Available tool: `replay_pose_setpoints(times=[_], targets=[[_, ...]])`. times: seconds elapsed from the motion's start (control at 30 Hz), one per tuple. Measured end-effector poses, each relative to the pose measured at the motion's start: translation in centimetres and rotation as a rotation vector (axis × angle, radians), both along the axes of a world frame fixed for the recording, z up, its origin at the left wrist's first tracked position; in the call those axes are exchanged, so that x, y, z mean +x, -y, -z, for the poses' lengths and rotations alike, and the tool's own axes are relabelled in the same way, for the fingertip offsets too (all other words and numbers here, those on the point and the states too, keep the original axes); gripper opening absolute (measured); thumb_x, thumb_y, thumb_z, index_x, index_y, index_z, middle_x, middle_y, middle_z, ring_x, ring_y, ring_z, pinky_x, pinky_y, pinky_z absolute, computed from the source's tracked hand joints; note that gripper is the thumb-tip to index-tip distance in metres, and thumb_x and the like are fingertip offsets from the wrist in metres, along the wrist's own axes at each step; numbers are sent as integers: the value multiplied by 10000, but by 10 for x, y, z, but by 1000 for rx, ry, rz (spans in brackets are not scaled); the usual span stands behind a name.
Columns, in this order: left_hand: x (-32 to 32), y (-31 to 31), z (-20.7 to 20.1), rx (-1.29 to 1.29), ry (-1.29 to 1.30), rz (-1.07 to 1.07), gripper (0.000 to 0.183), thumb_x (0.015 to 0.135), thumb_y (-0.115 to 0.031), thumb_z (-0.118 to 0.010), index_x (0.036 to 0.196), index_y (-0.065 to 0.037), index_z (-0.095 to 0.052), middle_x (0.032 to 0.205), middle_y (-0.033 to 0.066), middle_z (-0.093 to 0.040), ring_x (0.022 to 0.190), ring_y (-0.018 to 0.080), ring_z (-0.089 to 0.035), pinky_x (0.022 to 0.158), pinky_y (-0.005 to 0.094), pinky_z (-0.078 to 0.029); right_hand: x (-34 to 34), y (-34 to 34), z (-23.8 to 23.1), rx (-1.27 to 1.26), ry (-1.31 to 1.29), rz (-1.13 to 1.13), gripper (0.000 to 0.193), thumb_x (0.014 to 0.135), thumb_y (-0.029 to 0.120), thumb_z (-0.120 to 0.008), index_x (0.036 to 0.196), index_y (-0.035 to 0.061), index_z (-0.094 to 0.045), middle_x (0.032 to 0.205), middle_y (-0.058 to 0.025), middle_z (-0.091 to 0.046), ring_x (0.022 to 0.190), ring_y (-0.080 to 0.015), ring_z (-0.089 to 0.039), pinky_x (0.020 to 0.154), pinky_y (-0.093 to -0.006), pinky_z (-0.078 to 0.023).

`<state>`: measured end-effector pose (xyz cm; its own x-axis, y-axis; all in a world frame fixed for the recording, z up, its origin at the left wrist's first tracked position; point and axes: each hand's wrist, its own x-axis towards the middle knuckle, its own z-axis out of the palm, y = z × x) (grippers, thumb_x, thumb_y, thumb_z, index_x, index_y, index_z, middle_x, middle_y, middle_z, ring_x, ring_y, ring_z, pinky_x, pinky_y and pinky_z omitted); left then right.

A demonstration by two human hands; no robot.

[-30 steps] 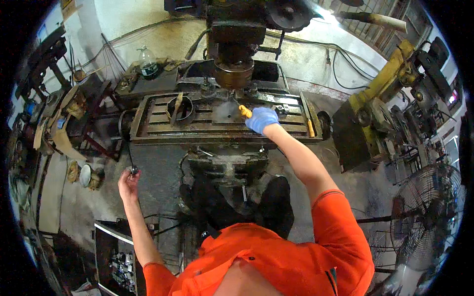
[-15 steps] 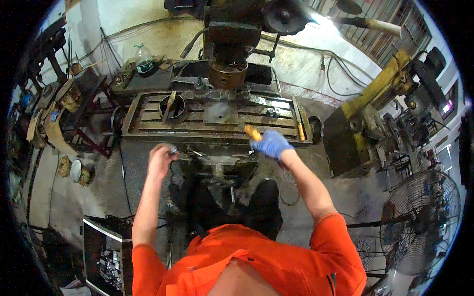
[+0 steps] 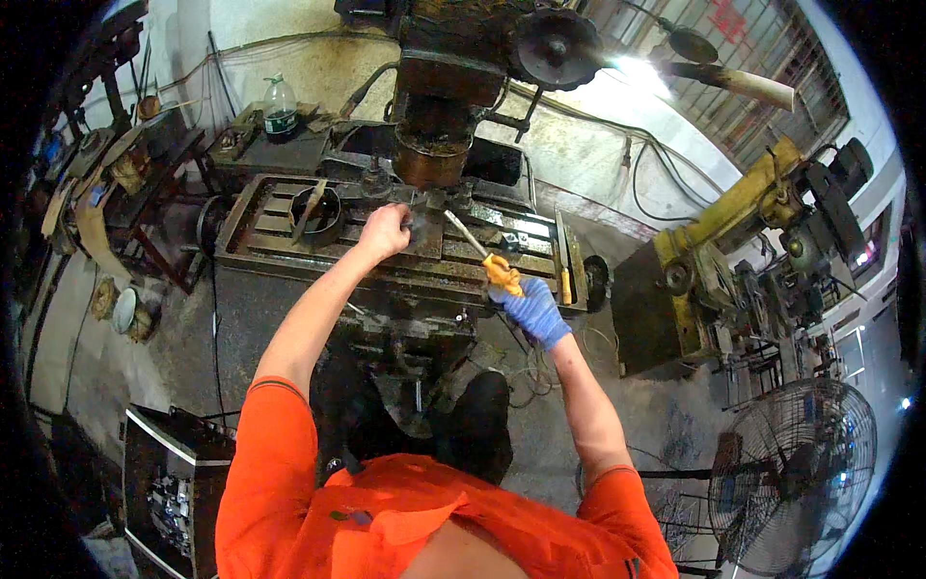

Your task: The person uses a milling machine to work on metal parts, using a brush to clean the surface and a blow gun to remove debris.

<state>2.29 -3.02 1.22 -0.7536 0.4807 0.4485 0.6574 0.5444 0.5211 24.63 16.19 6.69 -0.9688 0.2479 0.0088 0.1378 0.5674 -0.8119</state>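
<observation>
I stand at a dark milling machine with a slotted table (image 3: 289, 253). My bare left hand (image 3: 384, 231) rests closed on a grey metal workpiece (image 3: 422, 232) under the spindle (image 3: 431, 159). My right hand (image 3: 531, 308), in a blue glove, grips the yellow handle of a screwdriver-like tool (image 3: 487, 259). Its metal shaft points up and left toward the workpiece. I cannot tell whether the left hand grips the workpiece or only presses on it.
A round black ring (image 3: 318, 214) lies on the table's left part. A plastic bottle (image 3: 280, 106) stands on a bench behind. A yellow machine (image 3: 733, 232) is at the right, a floor fan (image 3: 796, 478) at lower right, a black box (image 3: 174, 482) at lower left.
My left hand rose from low at the left up onto the machine table by the workpiece. My right hand with the tool drew back toward the table's front edge.
</observation>
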Motion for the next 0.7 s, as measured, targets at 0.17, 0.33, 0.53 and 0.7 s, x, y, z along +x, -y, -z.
replay_pose_setpoints(times=[0.17, 0.33, 0.53, 0.7], targets=[[-7, 7, 7, -232, -182, -76, 240, 671, -86, -534, 905, -79, -584, 826, 124, -585, 803, 292, -577, 724, 447, -426, -25, -14, 46, -157, -32, -121, 319, 696, 263, -724, 887, 17, -658, 748, -29, -650, 672, -60, -558, 594, -251, -455], [-3, 3, 0, -274, -170, -34, 195, 702, -116, -549, 893, -99, -587, 809, 109, -603, 781, 281, -584, 719, 423, -410, -24, -1, 108, 226, 220, 128, 415, 665, 364, -705, 936, 55, -647, 835, -124, -655, 716, -200, -635, 650, -313, -476], [-21, -14, 16, -178, -216, -22, 197, 712, -160, -593, 895, -86, -588, 781, 120, -617, 745, 287, -586, 727, 403, -406, 23, 2, 84, 150, 96, 222, 370, 700, 249, -696, 939, -24, -629, 853, -140, -656, 740, -177, -628, 678, -274, -477], [-23, -36, 18, -173, -299, -101, 272, 727, -196, -603, 967, -72, -570, 766, 135, -618, 709, 296, -596, 695, 396, -433, 59, -34, 70, 164, 36, 309, 369, 707, 285, -682, 922, -12, -640, 850, -158, -651, 777, -216, -637, 701, -299, -484]])
